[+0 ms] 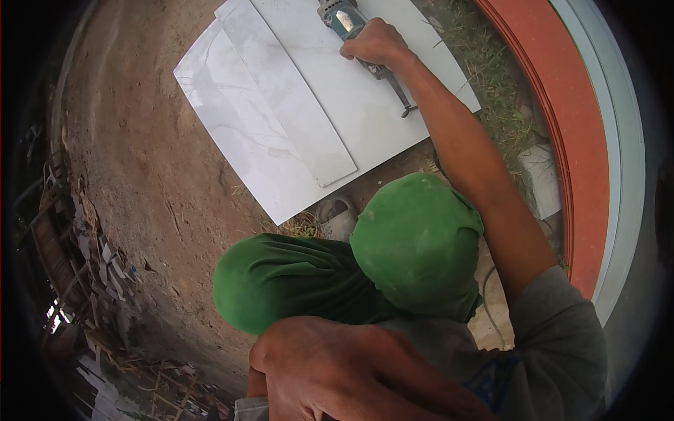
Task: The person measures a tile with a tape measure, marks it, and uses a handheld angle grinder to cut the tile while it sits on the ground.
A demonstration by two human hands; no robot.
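Note:
My right arm reaches forward and right, and my right hand (379, 43) is wrapped round a teal and grey angle grinder (346, 21). The grinder's head lies at the top edge of the view, so its disc does not show. Its tail end points back toward me over a large white tile (382, 133) with faint grey veins. On that tile's left part lies a narrower white tile strip (277, 95). My left hand (330, 365) is close up at the bottom, bent over near my body, with its fingers hidden.
My knees in green trousers (418, 242) are bent below the tile, with a grey sandal (337, 216) between. Bare soil (154, 161) spreads left, broken wood debris (91, 281) lower left. Grass (491, 70), a pale block (540, 182) and a red-orange ledge (572, 105) stand right.

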